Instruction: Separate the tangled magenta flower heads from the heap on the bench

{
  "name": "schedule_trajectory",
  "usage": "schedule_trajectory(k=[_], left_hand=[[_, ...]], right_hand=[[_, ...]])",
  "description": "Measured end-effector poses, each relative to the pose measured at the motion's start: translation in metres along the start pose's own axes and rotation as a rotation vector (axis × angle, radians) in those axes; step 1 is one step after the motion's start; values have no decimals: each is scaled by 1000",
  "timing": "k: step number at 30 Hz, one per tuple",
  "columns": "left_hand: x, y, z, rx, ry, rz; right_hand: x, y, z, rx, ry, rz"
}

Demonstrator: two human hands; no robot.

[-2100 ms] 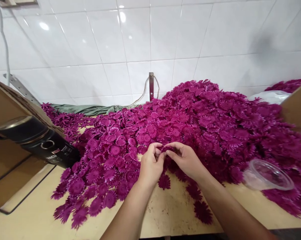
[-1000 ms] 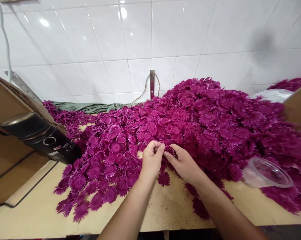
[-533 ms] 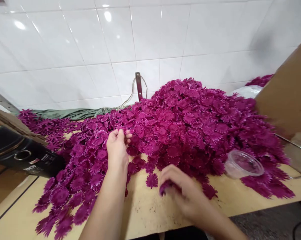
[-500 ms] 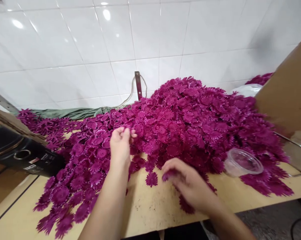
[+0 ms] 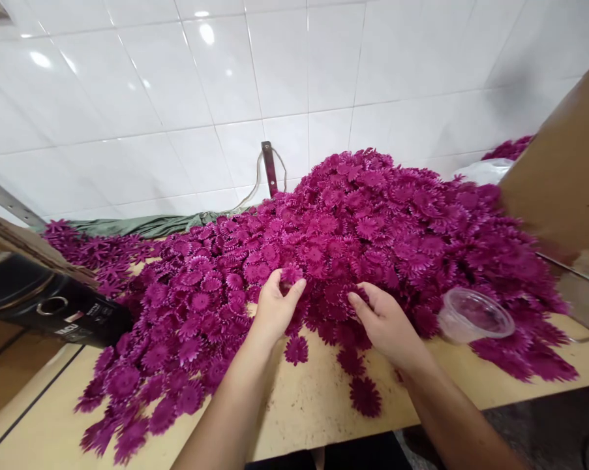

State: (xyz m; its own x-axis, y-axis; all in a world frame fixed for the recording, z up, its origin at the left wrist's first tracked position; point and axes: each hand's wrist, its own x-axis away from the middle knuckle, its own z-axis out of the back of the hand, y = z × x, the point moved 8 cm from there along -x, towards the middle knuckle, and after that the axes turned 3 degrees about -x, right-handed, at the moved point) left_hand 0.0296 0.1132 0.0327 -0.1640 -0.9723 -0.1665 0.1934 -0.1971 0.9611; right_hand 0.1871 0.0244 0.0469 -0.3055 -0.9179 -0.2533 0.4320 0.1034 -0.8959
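Note:
A large heap of magenta artificial flower heads (image 5: 372, 222) spreads over the pale wooden table (image 5: 306, 398). At its front edge my left hand (image 5: 278, 303) pinches one flower head (image 5: 291, 274) between thumb and fingers. My right hand (image 5: 385, 320) is a short way to the right, its thumb and fingers closed around another magenta flower head (image 5: 363, 294), partly hidden by the hand. Between my hands and nearer to me, a loose flower head (image 5: 297, 350) lies on the wood. Another loose one (image 5: 365, 396) rests below my right hand.
A clear round plastic tub (image 5: 475, 316) stands at the heap's right front. On the left lies a black bottle box (image 5: 59, 300) against cardboard. A cardboard panel (image 5: 563, 183) rises at the right, a green cloth (image 5: 152, 224) lies along the tiled wall, and a metal bracket (image 5: 269, 170) stands behind.
My left hand has moved right and slightly toward me, now showing a flower head. My right hand has moved up and right to the heap's edge, uncovering the loose flower head below it.

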Motion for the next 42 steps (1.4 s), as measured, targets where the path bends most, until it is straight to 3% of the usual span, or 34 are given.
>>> schedule_trajectory(k=[3, 4, 7, 10, 15, 19, 24, 28, 30, 34, 35, 39, 42], left_hand=[[9, 18, 11, -258, 170, -166], [13, 26, 9, -309, 172, -228], [27, 39, -17, -307, -42, -321], [36, 36, -37, -211, -161, -268], [37, 38, -43, -166, -123, -294], [29, 36, -39, -81, -144, -182], [20, 20, -30, 220, -36, 37], [18, 20, -27, 308, -25, 36], [16, 34, -23, 233, -80, -61], [22, 56, -32, 43, -405, -194], [24, 58, -33, 15, -433, -203], [24, 53, -28, 21, -294, -184], [13, 38, -19, 131, -147, -87]], right_hand=[[-10, 2, -1, -5, -1, -17], [-13, 2, -2, -7, 1, -19], [-17, 0, -5, -2, 5, 3], [-19, 1, -7, -6, 3, -1], [-22, 8, -10, 19, 25, -58], [-18, 2, -14, -34, 30, 2], [-8, -15, -28, -161, -128, 108], [-6, -16, -25, -149, -106, 77], [-5, -13, -25, -139, -124, 31], [-4, -6, -33, -276, -194, -49], [-4, -4, -35, -331, -200, -67], [-4, -4, -41, -476, -189, -70], [4, -12, -47, -504, -257, -48]])
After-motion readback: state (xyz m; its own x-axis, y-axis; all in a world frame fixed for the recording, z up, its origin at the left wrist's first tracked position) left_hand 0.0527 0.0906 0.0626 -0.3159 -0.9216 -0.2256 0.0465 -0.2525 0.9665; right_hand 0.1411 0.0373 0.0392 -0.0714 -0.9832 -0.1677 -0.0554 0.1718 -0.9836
